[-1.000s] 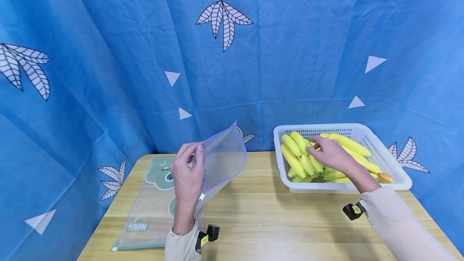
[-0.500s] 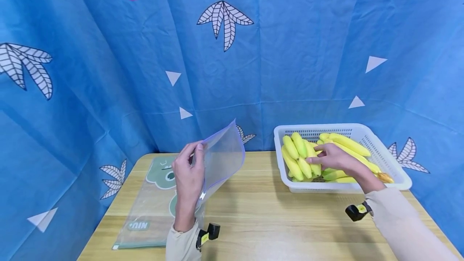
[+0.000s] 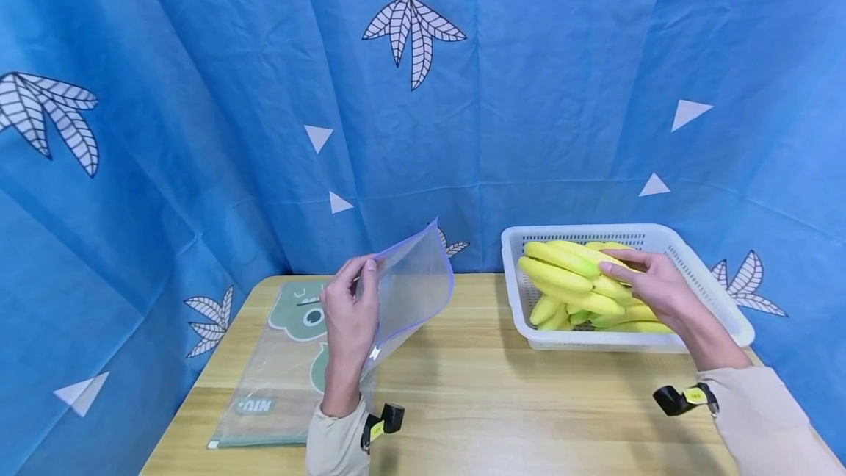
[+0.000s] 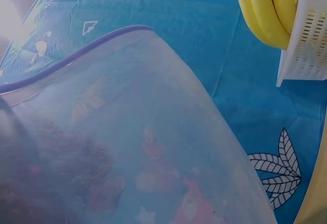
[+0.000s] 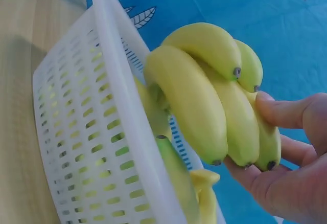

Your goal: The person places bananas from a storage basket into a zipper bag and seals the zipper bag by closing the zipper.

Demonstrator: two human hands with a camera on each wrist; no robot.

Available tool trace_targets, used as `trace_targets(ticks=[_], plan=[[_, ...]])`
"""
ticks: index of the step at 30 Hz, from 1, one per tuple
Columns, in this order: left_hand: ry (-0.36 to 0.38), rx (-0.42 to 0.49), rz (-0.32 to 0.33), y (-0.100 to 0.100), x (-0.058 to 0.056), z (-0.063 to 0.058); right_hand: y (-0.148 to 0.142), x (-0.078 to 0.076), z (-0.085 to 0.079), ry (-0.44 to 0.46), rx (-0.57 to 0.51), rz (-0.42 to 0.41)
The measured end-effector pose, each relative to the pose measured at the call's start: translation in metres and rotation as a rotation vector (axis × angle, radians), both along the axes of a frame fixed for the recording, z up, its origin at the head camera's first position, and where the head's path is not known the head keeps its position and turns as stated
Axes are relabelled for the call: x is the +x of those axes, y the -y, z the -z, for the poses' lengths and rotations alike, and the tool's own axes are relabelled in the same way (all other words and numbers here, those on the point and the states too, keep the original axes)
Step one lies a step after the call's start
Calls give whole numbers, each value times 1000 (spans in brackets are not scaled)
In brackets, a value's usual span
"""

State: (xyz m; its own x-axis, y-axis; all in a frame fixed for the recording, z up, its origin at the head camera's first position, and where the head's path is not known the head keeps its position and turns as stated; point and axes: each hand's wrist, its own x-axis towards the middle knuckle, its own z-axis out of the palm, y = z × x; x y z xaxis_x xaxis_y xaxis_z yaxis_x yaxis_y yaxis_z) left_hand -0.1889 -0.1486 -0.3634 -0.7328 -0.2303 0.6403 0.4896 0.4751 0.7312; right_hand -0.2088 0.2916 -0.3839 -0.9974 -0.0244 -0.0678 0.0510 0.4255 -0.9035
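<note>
In the head view my left hand [image 3: 350, 311] pinches the edge of a translucent zipper bag [image 3: 416, 281] with a purple rim, held up above the table, its mouth gaping. The same bag [image 4: 127, 121] fills much of the left wrist view. My right hand [image 3: 661, 289] grips a bunch of yellow bananas [image 3: 562, 278] by the tips, thumb on one side and fingers on the other. In the right wrist view the bunch [image 5: 199, 101] is raised at the rim of a white perforated basket [image 5: 76, 116]. More bananas [image 3: 634, 327] lie in the basket.
A second clear zipper bag [image 3: 264, 380] with green cartoon prints lies flat on the wooden table [image 3: 489, 402], partly behind my left forearm. The basket [image 3: 608, 344] stands at the back right. A blue patterned curtain [image 3: 529, 94] hangs behind the table.
My right hand has taken hold of the banana bunch, tilted it up and drawn it slightly to the right. My left hand and its bag have stayed nearly in place.
</note>
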Motion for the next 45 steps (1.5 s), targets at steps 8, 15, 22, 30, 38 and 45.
trace_targets(ticks=[8, 15, 22, 30, 38, 45], plan=[[-5, 7, 3, 0, -1, 1, 10, 7, -6, -232, 172, -39], [7, -6, 7, 2, -2, 1, 29, 14, -10, -396, 294, -157], [3, -9, 10, 5, -3, 1, 40, 20, -3, -300, 376, -237], [22, -7, 12, 4, -2, -1, 62, 25, 6, -308, 460, -75], [39, 3, 15, 5, 0, 0, 69, 36, 6, -597, 631, 47], [33, -6, 18, 7, -2, -1, 54, 39, 7, -618, 693, -84]])
